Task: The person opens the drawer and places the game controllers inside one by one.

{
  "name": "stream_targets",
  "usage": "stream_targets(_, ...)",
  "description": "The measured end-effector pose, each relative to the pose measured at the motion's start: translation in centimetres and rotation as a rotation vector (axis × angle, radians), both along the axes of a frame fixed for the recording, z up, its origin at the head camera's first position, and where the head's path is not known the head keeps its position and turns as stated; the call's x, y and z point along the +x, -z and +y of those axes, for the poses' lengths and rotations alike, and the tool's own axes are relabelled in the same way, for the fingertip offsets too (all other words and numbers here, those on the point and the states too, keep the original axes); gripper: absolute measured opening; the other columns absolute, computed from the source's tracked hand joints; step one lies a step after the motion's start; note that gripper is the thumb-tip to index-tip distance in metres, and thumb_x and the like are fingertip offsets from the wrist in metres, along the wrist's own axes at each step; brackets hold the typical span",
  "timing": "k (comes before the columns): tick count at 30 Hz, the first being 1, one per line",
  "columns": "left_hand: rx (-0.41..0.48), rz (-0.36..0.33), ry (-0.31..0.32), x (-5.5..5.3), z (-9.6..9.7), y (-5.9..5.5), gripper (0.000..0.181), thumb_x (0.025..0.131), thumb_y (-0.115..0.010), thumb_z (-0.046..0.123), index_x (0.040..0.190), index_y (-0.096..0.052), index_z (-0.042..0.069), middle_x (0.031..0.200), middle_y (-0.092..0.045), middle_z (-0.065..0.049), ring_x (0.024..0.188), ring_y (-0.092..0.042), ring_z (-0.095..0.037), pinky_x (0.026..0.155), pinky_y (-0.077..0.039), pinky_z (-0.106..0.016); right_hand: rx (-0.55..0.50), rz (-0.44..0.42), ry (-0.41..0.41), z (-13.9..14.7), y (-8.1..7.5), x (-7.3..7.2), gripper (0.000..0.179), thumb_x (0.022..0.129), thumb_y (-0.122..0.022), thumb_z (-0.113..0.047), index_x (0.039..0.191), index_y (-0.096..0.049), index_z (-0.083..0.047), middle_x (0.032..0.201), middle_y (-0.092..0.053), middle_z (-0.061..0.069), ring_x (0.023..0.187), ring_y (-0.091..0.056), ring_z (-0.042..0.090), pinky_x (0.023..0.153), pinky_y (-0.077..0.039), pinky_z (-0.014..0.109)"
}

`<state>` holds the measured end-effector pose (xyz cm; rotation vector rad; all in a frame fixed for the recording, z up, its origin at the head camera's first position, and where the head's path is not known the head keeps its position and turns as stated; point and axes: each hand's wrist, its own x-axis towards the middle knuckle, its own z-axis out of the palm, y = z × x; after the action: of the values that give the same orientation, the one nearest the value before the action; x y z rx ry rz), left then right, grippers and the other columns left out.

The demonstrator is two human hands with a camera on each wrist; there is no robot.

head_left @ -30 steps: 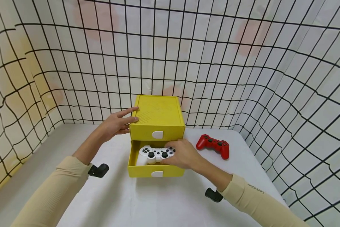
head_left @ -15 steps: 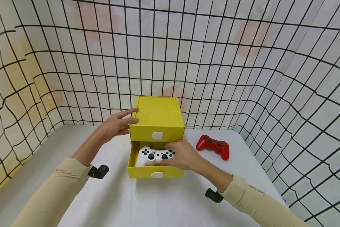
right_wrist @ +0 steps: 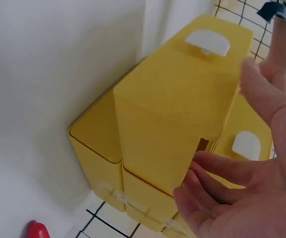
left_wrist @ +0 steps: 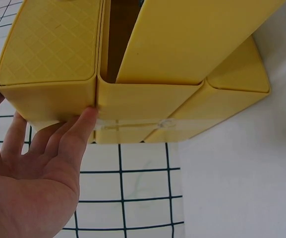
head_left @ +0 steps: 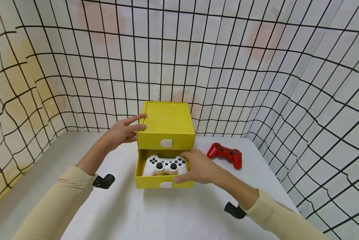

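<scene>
A yellow drawer unit (head_left: 167, 116) stands at the back of the table, one drawer (head_left: 149, 182) pulled out below the top one. In that drawer lies a white game controller (head_left: 166, 164), sticks facing up. My left hand (head_left: 121, 134) steadies the unit's upper left edge with fairly straight fingers, as the left wrist view also shows on its yellow side (left_wrist: 48, 104). At the drawer's right side, my right hand (head_left: 198, 166) has its thumb in front of the drawer front and its other fingers by the side wall, relaxed and holding nothing. The drawer's far inside is hidden.
A red game controller (head_left: 225, 154) lies on the white table (head_left: 179, 213) to the right of the unit. A black wire grid (head_left: 176, 66) over white sheeting encloses the back and both sides. Black camera mounts (head_left: 104, 181) hang from both wrists.
My right hand has let go of the white controller and drawn back to the right, out to the drawer's side. The controller stays in the drawer; my left hand keeps its place.
</scene>
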<state>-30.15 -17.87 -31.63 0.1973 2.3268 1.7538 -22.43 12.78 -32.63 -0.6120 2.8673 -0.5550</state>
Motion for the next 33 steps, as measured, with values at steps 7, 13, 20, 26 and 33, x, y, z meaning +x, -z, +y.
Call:
stream_targets(7, 0.015, -0.006, 0.005, 0.0, 0.0, -0.1, 0.071, 0.094, -0.071, 0.048, 0.156, -0.038, 0.041, 0.149, -0.054, -0.009, 0.126, -0.063, -0.025, 0.094, -0.057, -0.029, -0.063, 0.028, 0.058, 0.3, 0.7, 0.7, 0.089, 0.072, -0.091, -0.045, 0.144, -0.053, -0.009, 0.138, -0.056, 0.009, 0.124, -0.049, 0.024, 0.107, -0.048, 0.048)
stream_targets(13, 0.025, -0.012, 0.002, 0.0, -0.1, -0.1, 0.071, 0.092, -0.072, 0.048, 0.155, -0.04, 0.04, 0.15, -0.054, -0.009, 0.127, -0.062, -0.025, 0.093, -0.058, -0.029, -0.06, 0.097, 0.12, 0.4, 1.0, 0.8, 0.098, 0.07, -0.091, -0.051, 0.146, -0.048, -0.005, 0.141, -0.054, 0.012, 0.127, -0.048, 0.026, 0.109, -0.047, 0.049)
stream_targets(20, 0.037, -0.021, 0.004, 0.0, 0.0, 0.0, 0.072, 0.093, -0.072, 0.047, 0.156, -0.039, 0.04, 0.146, -0.057, -0.01, 0.12, -0.066, -0.02, 0.092, -0.058, -0.027, -0.035, 0.1, 0.216, 1.0, 1.6, 0.0, 0.102, 0.068, -0.085, -0.066, 0.14, -0.052, -0.002, 0.133, -0.062, 0.013, 0.109, -0.059, 0.024, 0.097, -0.056, 0.044)
stream_targets(26, 0.04, -0.016, 0.009, 0.0, 0.1, 0.1, 0.071, 0.093, -0.072, 0.047, 0.156, -0.039, 0.039, 0.145, -0.057, -0.011, 0.116, -0.068, -0.018, 0.09, -0.058, -0.026, -0.11, 0.011, 0.179, 1.6, 2.4, -1.5, 0.111, 0.067, -0.084, -0.069, 0.15, -0.04, -0.01, 0.138, -0.061, 0.008, 0.117, -0.06, 0.025, 0.097, -0.056, 0.048)
stream_targets(33, 0.046, -0.024, 0.004, 0.0, 0.0, 0.0, 0.072, 0.093, -0.072, 0.047, 0.156, -0.039, 0.039, 0.145, -0.057, -0.01, 0.113, -0.069, -0.016, 0.09, -0.059, -0.026, -0.193, 0.007, 0.195, 1.6, 3.0, -2.6, 0.11, 0.069, -0.083, -0.068, 0.152, -0.037, -0.012, 0.14, -0.061, 0.008, 0.121, -0.059, 0.027, 0.097, -0.055, 0.048)
